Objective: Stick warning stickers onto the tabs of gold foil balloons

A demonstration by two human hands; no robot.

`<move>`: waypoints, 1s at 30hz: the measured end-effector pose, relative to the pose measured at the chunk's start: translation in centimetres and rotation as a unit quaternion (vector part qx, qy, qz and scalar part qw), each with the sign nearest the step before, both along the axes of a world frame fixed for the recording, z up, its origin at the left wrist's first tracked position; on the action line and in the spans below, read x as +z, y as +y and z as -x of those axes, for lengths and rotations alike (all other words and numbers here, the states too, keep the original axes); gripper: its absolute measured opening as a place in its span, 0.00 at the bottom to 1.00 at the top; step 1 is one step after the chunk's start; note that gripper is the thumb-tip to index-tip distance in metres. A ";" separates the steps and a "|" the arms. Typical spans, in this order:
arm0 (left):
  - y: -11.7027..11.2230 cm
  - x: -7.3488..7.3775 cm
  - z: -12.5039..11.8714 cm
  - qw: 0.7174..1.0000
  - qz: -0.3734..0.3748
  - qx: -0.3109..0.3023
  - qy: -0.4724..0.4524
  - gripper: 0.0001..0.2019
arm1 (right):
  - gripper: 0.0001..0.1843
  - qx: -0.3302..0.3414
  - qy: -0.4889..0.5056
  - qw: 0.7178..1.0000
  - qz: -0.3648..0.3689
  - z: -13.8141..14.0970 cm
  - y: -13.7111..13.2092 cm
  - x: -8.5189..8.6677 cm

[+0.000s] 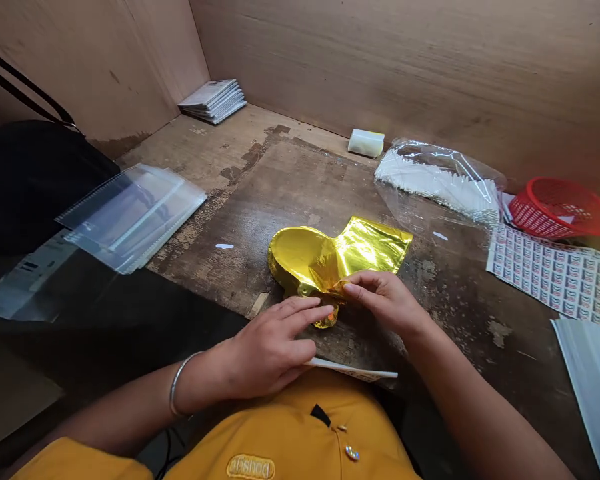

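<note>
A shiny gold foil balloon (303, 257), mostly flat and creased, lies on the worn wooden table. My right hand (387, 300) is closed on its lower edge, thumb and index finger pinching the gathered foil. My left hand (275, 343), a silver bangle at its wrist, rests nearer my body with its fingers stretched out. Its fingertips reach over the balloon's small lower tab (326, 320). A thin white card (360, 369) with print sticks out beside the left thumb, close to my shirt; whether that hand touches it is hidden.
Clear plastic sleeves (140, 207) and a black bag (35, 180) are at left. A folded stack (214, 100) stands in the back corner. Toward the right are a tape roll (367, 143), a bag of white strands (435, 180), a red basket (540, 210), a sticker sheet (550, 270) and pale sheets (593, 380).
</note>
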State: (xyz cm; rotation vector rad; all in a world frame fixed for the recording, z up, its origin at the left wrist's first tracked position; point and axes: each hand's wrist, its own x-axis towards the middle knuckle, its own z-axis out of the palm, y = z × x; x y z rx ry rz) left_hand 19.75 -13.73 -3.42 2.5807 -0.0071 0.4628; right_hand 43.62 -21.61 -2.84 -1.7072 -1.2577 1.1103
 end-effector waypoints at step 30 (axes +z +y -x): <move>1.1 -1.3 -4.5 0.990 0.056 -0.008 0.129 0.05 | 0.06 -0.036 -0.304 0.937 -0.170 -5.5 0.9 -1.0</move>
